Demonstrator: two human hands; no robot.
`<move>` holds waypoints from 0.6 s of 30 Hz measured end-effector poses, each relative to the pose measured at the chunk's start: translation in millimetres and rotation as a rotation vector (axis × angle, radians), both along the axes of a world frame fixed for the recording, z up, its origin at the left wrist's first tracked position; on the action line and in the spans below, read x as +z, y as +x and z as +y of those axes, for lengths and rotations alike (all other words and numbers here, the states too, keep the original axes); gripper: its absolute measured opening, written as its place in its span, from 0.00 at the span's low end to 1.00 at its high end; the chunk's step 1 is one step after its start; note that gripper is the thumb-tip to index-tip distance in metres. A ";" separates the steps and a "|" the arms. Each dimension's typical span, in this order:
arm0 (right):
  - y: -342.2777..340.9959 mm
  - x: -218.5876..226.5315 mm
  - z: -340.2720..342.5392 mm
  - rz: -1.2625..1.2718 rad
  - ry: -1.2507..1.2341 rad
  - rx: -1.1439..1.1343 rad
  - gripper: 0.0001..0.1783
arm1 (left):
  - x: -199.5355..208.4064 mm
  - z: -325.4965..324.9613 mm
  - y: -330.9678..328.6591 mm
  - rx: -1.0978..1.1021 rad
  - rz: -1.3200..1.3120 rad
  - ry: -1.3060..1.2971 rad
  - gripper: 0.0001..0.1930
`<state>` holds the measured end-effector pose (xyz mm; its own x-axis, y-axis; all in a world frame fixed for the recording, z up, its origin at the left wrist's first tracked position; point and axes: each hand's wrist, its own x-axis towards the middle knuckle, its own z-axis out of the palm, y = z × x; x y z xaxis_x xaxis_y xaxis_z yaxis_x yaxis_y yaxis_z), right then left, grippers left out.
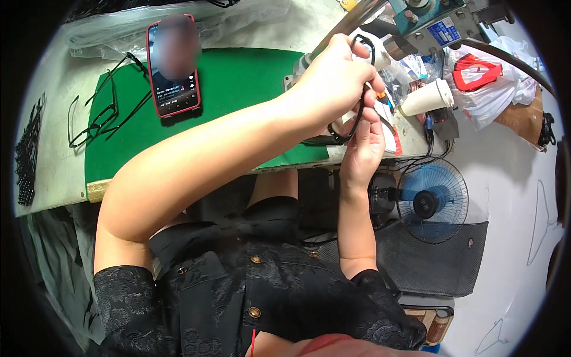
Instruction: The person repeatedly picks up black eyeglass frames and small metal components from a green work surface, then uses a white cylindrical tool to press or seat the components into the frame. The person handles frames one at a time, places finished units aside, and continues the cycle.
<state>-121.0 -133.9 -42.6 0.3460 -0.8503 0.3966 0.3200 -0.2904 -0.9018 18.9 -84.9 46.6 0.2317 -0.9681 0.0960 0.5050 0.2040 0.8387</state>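
Observation:
My left hand (pixel 334 77) reaches across to the right side of the table, its fingers closed on the upper part of a black eyeglass frame (pixel 360 113). Just below it, my right hand (pixel 363 153) pinches the same frame from the near side. The frame is seen nearly edge-on, and fingers cover part of it. Both hands are beside a metal machine (pixel 425 30) at the upper right; whether the frame touches it I cannot tell. Farther left on the table lie black eyeglasses (pixel 98 125) with their temples spread.
A green mat (pixel 238 77) covers much of the table. A red-edged phone (pixel 178 101) lies on its left part, near clear plastic wrap (pixel 107 41). Black mesh-like strips (pixel 27 160) lie far left. A tilted white cup (pixel 428 98), plastic bags (pixel 493 71) and a blue fan (pixel 425 202) are right.

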 end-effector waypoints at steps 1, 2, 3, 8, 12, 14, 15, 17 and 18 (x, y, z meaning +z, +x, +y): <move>-2.8 -0.6 -0.1 0.005 0.005 -0.005 0.13 | 0.9 -2.1 -2.5 0.001 0.010 0.007 0.15; -5.5 -0.9 0.0 0.021 0.006 -0.017 0.13 | 2.1 -4.2 -5.4 0.013 0.019 0.012 0.15; -8.3 -1.6 -0.1 0.038 0.006 -0.029 0.14 | 3.4 -6.3 -8.2 0.023 0.027 0.017 0.14; -11.7 -1.5 -0.4 0.019 0.026 -0.054 0.13 | 3.2 -14.2 -13.6 0.044 0.030 0.006 0.12; -12.5 7.4 -6.0 -0.003 -0.012 -0.038 0.14 | 4.6 -18.1 -17.5 0.059 -0.005 0.001 0.12; -15.0 12.4 -11.3 0.011 -0.065 -0.044 0.15 | 2.6 -22.3 -20.2 0.078 -0.025 0.010 0.11; -16.6 16.2 -14.5 -0.006 -0.090 -0.027 0.14 | 1.7 -23.7 -22.1 0.087 -0.027 0.009 0.10; -17.1 24.9 -20.9 -0.054 -0.105 -0.038 0.13 | -0.1 -27.8 -25.9 0.087 0.004 0.013 0.08; -20.7 28.0 -26.9 -0.069 -0.119 -0.030 0.14 | -1.1 -30.2 -26.9 0.086 0.008 -0.004 0.09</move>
